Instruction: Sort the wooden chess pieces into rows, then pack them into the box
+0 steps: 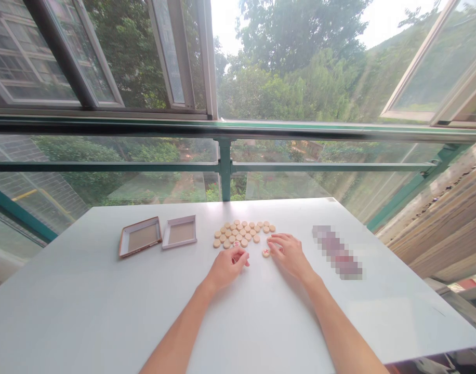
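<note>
Several round pale wooden discs (243, 232) lie face down in a cluster on the white table (105, 311). My left hand (227, 266) rests just in front of the cluster, fingers curled and pinched on one disc (237, 244) with a red mark. My right hand (289, 253) lies to the right of the cluster, fingers bent down onto the table. Its fingertips touch a single disc (265, 253) with a red mark that lies face up, apart from the cluster.
Two shallow square trays lie left of the discs: a brown-rimmed tray (140, 237) and a white-rimmed tray (180, 232). A blurred-out patch (336, 251) lies right of my right hand. Beyond the table's far edge stands a green railing (224, 169) with glass panels and open windows.
</note>
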`<state>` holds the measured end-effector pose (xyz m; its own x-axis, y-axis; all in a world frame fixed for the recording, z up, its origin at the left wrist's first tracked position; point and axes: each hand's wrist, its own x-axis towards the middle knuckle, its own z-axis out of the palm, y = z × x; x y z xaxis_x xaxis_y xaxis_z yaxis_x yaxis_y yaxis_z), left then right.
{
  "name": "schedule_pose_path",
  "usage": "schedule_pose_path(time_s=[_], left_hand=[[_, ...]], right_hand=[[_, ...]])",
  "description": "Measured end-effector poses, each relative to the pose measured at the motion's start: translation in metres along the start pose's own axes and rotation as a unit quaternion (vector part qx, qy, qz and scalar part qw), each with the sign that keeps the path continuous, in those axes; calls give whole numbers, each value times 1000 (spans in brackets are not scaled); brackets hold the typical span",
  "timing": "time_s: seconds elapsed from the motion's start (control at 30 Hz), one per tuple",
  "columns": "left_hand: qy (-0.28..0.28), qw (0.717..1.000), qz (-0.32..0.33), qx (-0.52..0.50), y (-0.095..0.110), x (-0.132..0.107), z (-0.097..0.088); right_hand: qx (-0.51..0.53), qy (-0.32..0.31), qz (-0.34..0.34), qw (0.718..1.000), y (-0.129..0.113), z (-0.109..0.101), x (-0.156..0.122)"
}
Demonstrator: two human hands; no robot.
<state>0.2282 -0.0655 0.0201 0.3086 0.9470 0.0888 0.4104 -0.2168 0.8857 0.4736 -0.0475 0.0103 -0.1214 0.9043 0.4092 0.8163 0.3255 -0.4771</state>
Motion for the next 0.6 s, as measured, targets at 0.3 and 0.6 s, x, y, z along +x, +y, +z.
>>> schedule_pose_path(time_s=[0.3, 0.6], left_hand=[[3, 1000, -9, 14, 0, 1, 0], [-1, 1000, -14, 4, -1, 1, 1]], right_hand=[[13, 36, 62, 997, 9, 1, 9], [19, 58, 89, 994, 6, 5, 12]])
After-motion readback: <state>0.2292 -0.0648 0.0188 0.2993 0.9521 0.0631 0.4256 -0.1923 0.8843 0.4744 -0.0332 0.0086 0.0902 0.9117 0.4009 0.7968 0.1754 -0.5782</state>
